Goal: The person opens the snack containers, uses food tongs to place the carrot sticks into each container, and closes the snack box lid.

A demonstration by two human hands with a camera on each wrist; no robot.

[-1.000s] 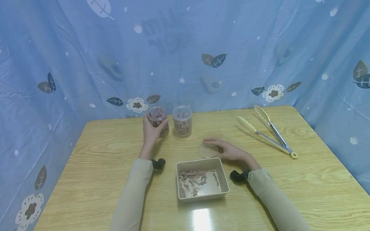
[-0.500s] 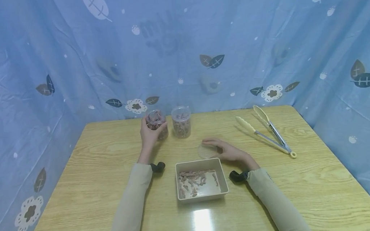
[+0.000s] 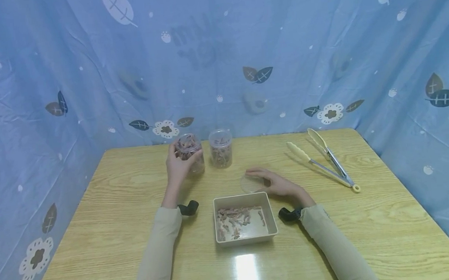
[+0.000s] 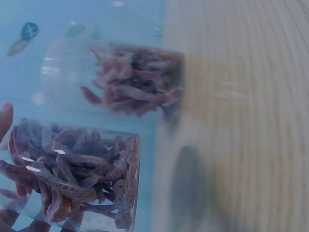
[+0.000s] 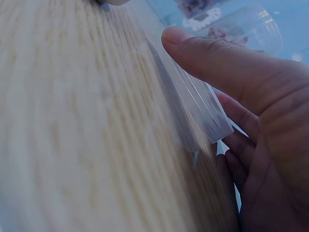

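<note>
My left hand (image 3: 177, 166) grips a clear plastic jar (image 3: 197, 165) of reddish-brown dried strips near its top. In the left wrist view, the jar's base hangs above the wooden table, over a dark patch of shadow. A second clear jar (image 3: 221, 151) with similar strips stands beside it on the right. My right hand (image 3: 280, 183) holds a clear round lid (image 3: 251, 183) low at the table, thumb on one side and fingers round the other, as the right wrist view shows. In front lies a beige rectangular tray (image 3: 247, 240) with strips scattered across its bottom.
Metal tongs (image 3: 332, 173) with cream tips lie spread on the right side of the table (image 3: 109, 237). A blue patterned curtain (image 3: 217, 48) encloses the table's back and sides.
My left hand has brought the gripped jar slightly toward me and to the left. The right hand and the lid have stayed in place.
</note>
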